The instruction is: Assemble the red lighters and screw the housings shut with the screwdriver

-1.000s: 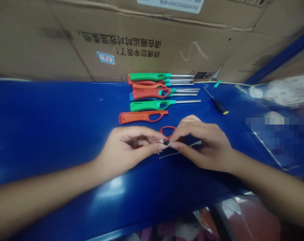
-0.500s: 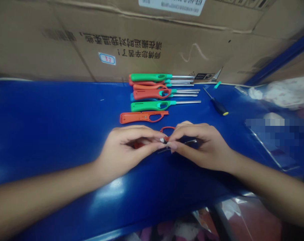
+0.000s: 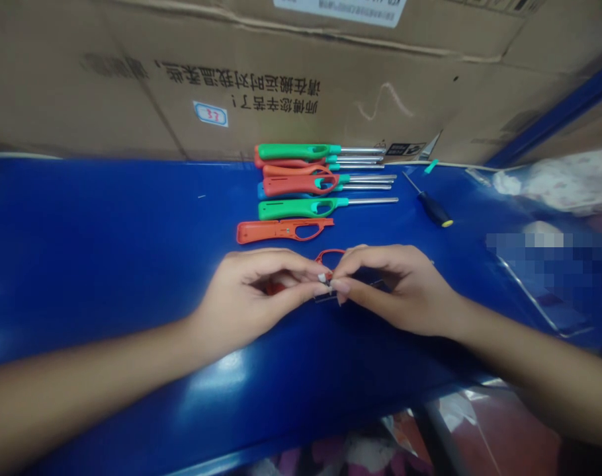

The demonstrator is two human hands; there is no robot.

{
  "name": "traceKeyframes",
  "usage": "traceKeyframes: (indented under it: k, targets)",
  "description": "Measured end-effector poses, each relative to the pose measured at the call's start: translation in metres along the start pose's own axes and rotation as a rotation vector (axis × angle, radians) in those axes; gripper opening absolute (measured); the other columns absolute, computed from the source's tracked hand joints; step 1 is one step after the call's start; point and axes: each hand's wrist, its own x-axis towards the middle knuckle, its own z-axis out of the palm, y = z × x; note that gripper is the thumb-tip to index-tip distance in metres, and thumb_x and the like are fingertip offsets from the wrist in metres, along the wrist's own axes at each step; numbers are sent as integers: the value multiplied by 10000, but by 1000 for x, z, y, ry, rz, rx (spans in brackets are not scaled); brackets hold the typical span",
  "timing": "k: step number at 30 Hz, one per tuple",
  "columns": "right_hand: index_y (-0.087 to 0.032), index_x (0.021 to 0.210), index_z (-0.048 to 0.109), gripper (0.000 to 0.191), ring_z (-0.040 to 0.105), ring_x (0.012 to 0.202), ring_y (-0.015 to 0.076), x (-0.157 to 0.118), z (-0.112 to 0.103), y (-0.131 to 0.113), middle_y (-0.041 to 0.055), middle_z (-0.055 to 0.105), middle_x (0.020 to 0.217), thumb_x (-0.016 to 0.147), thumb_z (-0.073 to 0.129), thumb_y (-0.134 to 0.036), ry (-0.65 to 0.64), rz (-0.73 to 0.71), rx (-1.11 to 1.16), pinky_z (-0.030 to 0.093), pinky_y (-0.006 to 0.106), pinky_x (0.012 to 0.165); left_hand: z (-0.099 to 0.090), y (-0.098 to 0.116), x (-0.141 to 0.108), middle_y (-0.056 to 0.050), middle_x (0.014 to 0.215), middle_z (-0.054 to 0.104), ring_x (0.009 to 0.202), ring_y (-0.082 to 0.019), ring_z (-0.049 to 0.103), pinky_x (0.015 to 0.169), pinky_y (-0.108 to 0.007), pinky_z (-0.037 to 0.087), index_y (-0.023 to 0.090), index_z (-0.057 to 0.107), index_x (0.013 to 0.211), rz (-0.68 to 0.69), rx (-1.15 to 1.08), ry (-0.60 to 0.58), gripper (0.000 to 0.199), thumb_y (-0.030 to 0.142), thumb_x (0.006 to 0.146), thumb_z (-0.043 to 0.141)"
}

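Observation:
My left hand (image 3: 261,284) is closed round a red lighter casing half (image 3: 331,254), whose looped guard shows above the fingertips and whose handle is mostly hidden in the palm. Thumb and forefinger of my right hand (image 3: 385,281) pinch at the same spot, on a small part with a white end (image 3: 323,277) and dark middle. Exactly what that part is I cannot make out. A thin dark strip shows below the fingertips. Just beyond my hands lies another orange-red casing half (image 3: 266,231), inner side up.
Several long-necked lighters (image 3: 296,209) lie stacked behind the loose casing half. A screwdriver (image 3: 434,210) and a small teal piece (image 3: 430,166) are at the right. A cardboard box (image 3: 132,86) walls the back of the blue table (image 3: 107,264); a blurred-out phone-like object (image 3: 529,297) lies far right.
Both hands stay nearly in place, fingertips together. The small part has tilted slightly between them, and the thin strip below the fingertips looks darker and wider.

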Motion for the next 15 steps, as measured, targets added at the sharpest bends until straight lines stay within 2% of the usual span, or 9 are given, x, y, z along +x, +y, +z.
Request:
traceKeyframes:
  k: [5, 10, 13, 15]
  targets:
    - [-149, 786, 691, 176, 655, 724, 96, 1, -2, 0, 15, 719, 774, 941, 625, -200, 7, -14, -22, 509, 210, 711, 0, -2, -2, -37, 871, 782, 702, -117, 736, 677, -169, 630, 156, 758, 906, -31, -41, -2, 110, 134, 799, 772]
    - [-164, 844, 692, 94, 644, 718, 102, 1, 1, 3, 7, 720, 780, 925, 650, -185, 17, -84, -34, 499, 235, 696, 1, -2, -2, -50, 925, 771, 753, -124, 745, 720, -176, 637, 146, 749, 907, -37, -72, -2, 92, 126, 818, 745]
    - [-189, 896, 695, 66, 641, 721, 115, 1, 0, 6, 2, 726, 794, 937, 643, -183, 13, -168, -120, 481, 289, 760, 1, -3, -2, -53, 932, 767, 772, -133, 746, 738, -193, 644, 145, 744, 904, -51, -84, -8, 84, 130, 822, 736]
    - [-208, 952, 694, 43, 658, 800, 140, 1, -5, 7, 13, 730, 862, 935, 657, -222, -15, -207, -231, 462, 329, 840, 1, -3, -1, -58, 927, 767, 785, -146, 749, 754, -218, 651, 143, 741, 889, -62, -79, 4, 74, 143, 815, 742]
